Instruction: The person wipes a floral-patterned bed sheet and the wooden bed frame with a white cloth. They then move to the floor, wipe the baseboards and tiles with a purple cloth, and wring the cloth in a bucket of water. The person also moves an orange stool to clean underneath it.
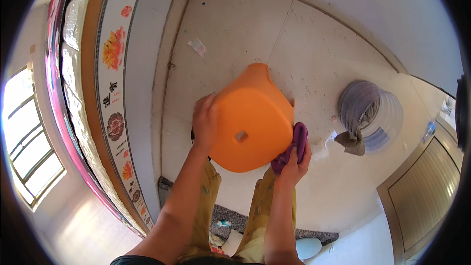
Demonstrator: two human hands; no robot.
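Before me is an orange plastic stool (254, 114), its seat facing up toward me and a small squarish hole through it. One leg of the stool points away from me. My right hand (296, 162) grips a bunched purple cloth (301, 136) at the near right edge of the seat. Against the stool's left side is my left hand (204, 117), blurred, with its fingertips bent at the edge. Whether those fingers grip the stool cannot be made out. The stool's underside is hidden.
To the right stands a clear ribbed plastic container (390, 106) with a grey-brown cloth (351, 143) over its rim. A paper scrap (197, 46) lies on the specked floor. A bed (90, 81) edges the left; a brown door panel (423, 191) is at lower right. Behind my legs runs a dark mat (230, 213).
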